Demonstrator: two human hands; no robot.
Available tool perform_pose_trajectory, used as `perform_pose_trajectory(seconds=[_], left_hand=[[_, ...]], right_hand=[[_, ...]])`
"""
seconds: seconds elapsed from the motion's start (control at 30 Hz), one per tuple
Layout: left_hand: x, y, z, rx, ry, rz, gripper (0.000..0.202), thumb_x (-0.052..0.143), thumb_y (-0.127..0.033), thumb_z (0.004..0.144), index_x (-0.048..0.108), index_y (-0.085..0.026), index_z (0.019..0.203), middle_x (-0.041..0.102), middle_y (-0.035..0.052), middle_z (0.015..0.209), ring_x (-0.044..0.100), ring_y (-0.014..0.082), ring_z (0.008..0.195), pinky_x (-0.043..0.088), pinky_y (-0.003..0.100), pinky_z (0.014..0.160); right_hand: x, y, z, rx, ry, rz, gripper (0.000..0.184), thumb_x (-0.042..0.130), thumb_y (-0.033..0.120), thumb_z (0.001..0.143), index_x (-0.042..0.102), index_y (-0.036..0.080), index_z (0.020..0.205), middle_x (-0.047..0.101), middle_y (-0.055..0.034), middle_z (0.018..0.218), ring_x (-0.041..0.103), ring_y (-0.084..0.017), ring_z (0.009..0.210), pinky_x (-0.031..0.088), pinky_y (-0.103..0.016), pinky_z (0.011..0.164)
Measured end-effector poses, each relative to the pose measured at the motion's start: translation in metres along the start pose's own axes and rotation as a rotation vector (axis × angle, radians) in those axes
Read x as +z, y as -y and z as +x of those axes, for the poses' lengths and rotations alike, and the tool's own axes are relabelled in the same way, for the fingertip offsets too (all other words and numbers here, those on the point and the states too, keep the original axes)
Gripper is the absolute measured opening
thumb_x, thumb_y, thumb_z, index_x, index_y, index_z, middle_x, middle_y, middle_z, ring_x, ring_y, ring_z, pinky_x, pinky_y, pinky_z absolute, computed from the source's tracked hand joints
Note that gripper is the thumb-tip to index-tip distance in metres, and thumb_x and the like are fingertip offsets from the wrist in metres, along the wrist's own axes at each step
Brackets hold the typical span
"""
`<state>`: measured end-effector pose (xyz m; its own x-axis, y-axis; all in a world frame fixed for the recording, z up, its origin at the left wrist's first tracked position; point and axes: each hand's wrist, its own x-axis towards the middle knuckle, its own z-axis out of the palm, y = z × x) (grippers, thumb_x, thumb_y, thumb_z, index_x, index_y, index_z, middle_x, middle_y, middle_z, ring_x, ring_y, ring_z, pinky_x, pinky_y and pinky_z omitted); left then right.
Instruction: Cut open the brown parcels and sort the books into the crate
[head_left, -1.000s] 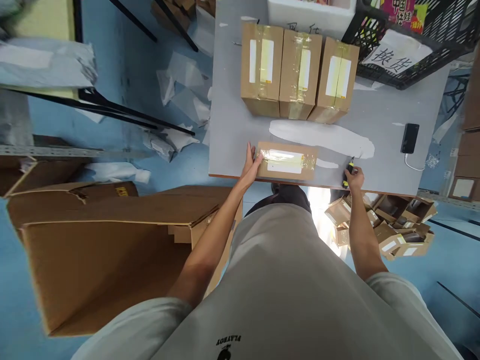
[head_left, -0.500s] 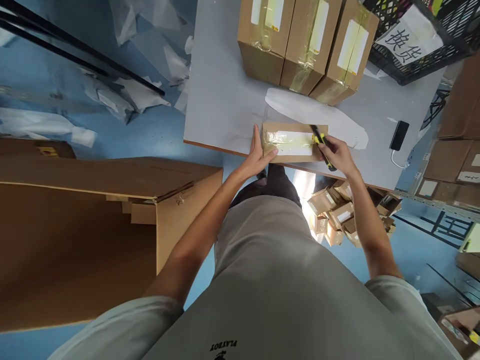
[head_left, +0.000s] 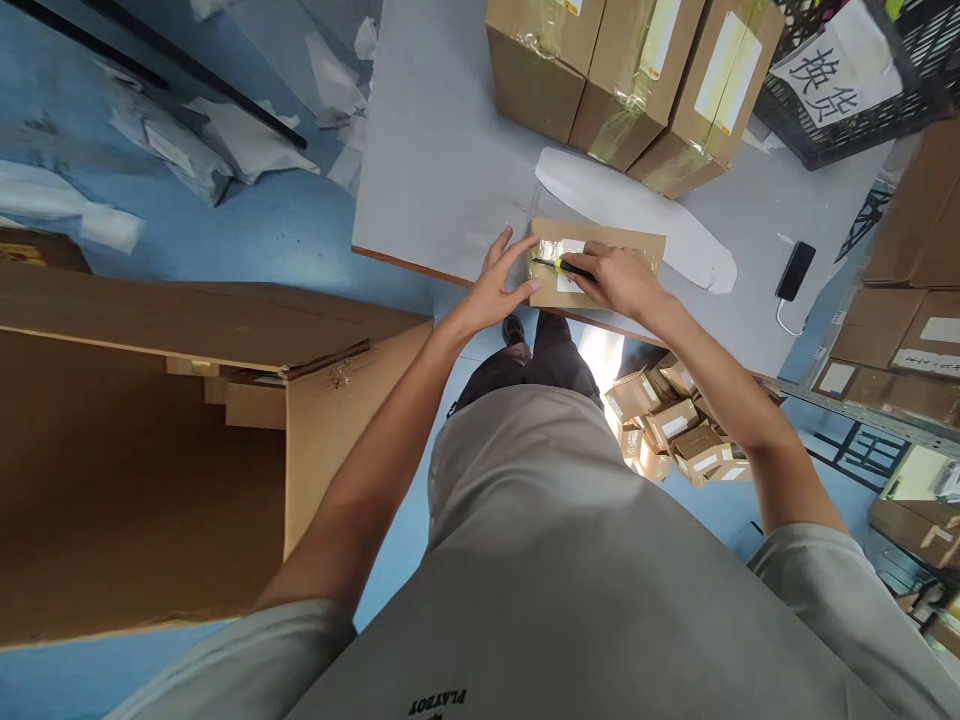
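One oblong, glossy-taped cardboard box (head_left: 552, 287)

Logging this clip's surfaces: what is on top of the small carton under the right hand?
The small carton bears a white label and shiny tape; the right hand holds a cutter over them. The part of the label under that hand is hidden.

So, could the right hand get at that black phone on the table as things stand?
Probably, but not freely: the right hand holds a cutter over the small box. Nothing tall seems to stand between that hand and the phone, which looks within reach.
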<state>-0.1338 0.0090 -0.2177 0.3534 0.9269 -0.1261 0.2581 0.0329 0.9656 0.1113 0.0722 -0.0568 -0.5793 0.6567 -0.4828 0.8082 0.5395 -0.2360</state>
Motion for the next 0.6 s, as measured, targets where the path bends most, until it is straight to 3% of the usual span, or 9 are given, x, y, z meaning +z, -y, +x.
perform_pose_trajectory(seconds=[0.2,0.43,0.6], left_hand=[[0.0,-0.006,0.0,-0.019,0.029,-0.017,0.099,0.056,-0.091,0.1,0.037,-0.035,0.179,0.023,0.0175,0.191,0.008,0.0425,0.18,0.026,0.068,0.14],[0.0,-0.004,0.003,0.001,0.038,-0.001,0.097,0.054,-0.091,0.101,0.035,-0.037,0.18,0.031,0.0151,0.189,0.014,0.0419,0.179,0.021,0.07,0.14],[0.002,-0.002,0.004,0.022,0.038,0.001,0.096,0.052,-0.09,0.102,0.035,-0.038,0.18,0.033,0.0135,0.188,0.017,0.0415,0.179,0.021,0.069,0.141]], right_hand=[[-0.01,-0.002,0.006,-0.014,0.039,-0.042,0.042,0.051,0.039,0.114,0.076,0.025,0.144,0.078,-0.0137,0.121,0.069,-0.032,0.099,0.036,-0.038,0.08],[-0.024,-0.003,0.01,-0.084,0.043,-0.077,0.04,0.052,0.037,0.114,0.078,0.023,0.141,0.078,-0.0143,0.117,0.069,-0.034,0.104,0.037,-0.04,0.084],[-0.023,-0.002,0.009,-0.079,0.036,-0.074,0.042,0.049,0.04,0.115,0.079,0.025,0.139,0.079,-0.0143,0.116,0.069,-0.035,0.104,0.04,-0.041,0.084]])
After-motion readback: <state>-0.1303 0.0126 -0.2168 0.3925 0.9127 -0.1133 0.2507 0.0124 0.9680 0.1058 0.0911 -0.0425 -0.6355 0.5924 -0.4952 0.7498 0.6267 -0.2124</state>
